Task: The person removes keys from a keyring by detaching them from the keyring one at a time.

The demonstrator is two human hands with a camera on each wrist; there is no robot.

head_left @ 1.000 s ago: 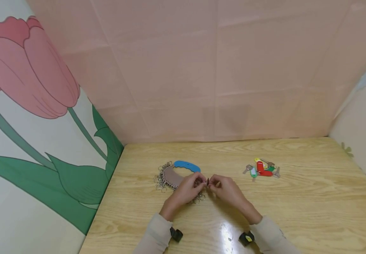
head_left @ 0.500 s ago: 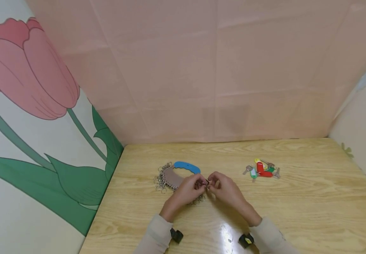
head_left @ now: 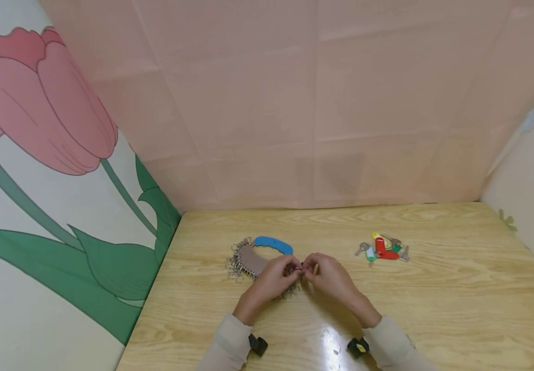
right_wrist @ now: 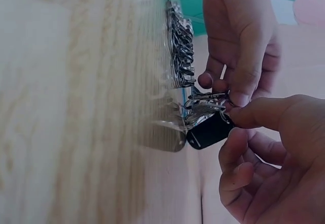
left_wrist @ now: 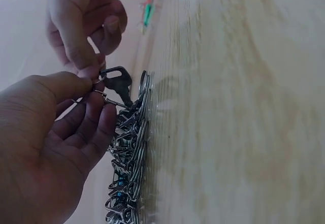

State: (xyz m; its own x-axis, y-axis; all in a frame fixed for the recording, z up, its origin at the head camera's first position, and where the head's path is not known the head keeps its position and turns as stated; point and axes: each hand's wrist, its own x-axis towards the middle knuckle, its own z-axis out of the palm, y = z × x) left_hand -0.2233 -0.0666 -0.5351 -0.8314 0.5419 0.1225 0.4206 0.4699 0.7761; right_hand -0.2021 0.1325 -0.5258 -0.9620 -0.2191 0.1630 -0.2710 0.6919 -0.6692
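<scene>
My left hand (head_left: 273,275) pinches a small metal key ring (left_wrist: 98,84) between thumb and forefinger. Fingertip to fingertip with it, my right hand (head_left: 331,278) pinches a dark key (left_wrist: 121,84) at the ring. In the right wrist view a black, flat, rounded piece (right_wrist: 209,131) hangs beside the right fingertips; whether it is the key's head or a tag I cannot tell. Below the left hand lies a brown curved board (head_left: 252,258) with a blue handle (head_left: 273,243), its edge lined with metal rings (left_wrist: 133,142). Fingers hide whether the key is threaded on the ring.
A small pile of keys with red (head_left: 389,255), yellow, green and white tags lies on the wooden table (head_left: 457,288), right of the hands. Pink cloth (head_left: 257,103) hangs behind the table. Tulip-printed cloth (head_left: 44,103) stands at the left.
The dark piece between the fingertips has turned from upright and now hardly shows in the head view. Both hands stay nearly in place, with small finger shifts. Board and tagged keys have not moved.
</scene>
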